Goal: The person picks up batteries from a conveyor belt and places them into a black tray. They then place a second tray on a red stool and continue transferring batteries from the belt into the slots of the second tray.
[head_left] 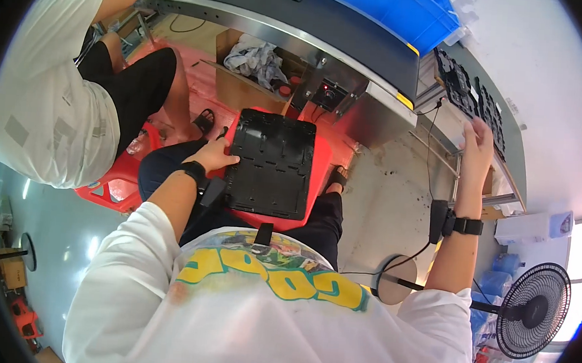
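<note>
A black plastic tray (pixel 269 180) with molded slots and raised edges rests on a red stool between my knees. My left hand (pixel 212 156) grips the tray's left edge, its thumb on the rim and its other fingers partly hidden. A small black piece sticks up beside those fingers; its kind I cannot make out. Raised far to the right, my right hand (pixel 479 137) is by the edge of a side table, close to several black molded parts (pixel 469 93). Its fingers are loosely bent and apart, and nothing shows in them.
A dark conveyor belt (pixel 355 41) crosses ahead, bearing a blue bin (pixel 390 13). Under it stands a cardboard box (pixel 237 87) with crumpled plastic. A co-worker (pixel 60 105) sits at left. At right are a black fan (pixel 533 311) and a hanging cable (pixel 430 144).
</note>
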`<state>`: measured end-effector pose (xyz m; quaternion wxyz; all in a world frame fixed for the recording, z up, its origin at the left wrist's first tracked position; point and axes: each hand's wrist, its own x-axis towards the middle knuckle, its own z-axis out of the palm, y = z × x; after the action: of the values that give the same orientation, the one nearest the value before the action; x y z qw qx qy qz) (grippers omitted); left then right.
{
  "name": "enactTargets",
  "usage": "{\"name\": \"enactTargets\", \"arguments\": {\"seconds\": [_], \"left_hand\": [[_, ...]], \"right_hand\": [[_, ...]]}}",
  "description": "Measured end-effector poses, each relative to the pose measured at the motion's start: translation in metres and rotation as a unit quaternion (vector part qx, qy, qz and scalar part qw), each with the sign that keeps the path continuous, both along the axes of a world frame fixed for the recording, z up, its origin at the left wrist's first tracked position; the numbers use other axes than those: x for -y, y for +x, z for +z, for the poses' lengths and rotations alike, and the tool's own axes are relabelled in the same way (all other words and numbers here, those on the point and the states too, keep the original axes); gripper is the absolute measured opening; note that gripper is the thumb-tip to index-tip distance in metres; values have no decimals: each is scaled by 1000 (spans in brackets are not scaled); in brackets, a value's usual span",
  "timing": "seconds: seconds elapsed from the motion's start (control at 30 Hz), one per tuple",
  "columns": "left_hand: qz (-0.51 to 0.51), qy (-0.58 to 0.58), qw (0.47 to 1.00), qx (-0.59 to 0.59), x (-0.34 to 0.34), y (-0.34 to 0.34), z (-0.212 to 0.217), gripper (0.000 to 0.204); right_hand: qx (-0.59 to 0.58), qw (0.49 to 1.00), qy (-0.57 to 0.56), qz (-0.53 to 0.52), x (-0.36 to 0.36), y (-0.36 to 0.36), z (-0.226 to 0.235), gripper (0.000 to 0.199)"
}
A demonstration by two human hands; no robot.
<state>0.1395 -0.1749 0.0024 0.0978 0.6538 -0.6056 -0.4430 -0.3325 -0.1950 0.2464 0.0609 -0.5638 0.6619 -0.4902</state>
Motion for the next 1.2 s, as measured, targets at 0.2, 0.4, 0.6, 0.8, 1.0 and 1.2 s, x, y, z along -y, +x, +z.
{"name": "enactTargets", "arguments": {"seconds": [0.2, 0.4, 0.6, 0.8, 1.0, 1.2], "left_hand": [[-73, -242, 954, 162, -25, -44, -15, 78], [-200, -248, 935, 155, -34, -31, -18, 73], [-273, -218, 922, 165, -23, -3, 8, 71], [-86, -335, 936, -62, 28, -12, 87, 32], [-18, -546, 836, -54, 167, -44, 215, 20], [27, -553, 782, 287, 285, -51, 189, 49]], "right_hand": [[27, 994, -8, 108, 20, 72, 21, 35], [120, 968, 65, 209, 74, 126, 25, 36], [-84, 972, 116, 184, 164, 149, -4, 38], [-161, 961, 213, 75, 213, 168, -14, 51], [-233, 925, 299, 16, 220, 143, -11, 47], [-218, 920, 320, 65, 212, 113, -1, 48]]}}
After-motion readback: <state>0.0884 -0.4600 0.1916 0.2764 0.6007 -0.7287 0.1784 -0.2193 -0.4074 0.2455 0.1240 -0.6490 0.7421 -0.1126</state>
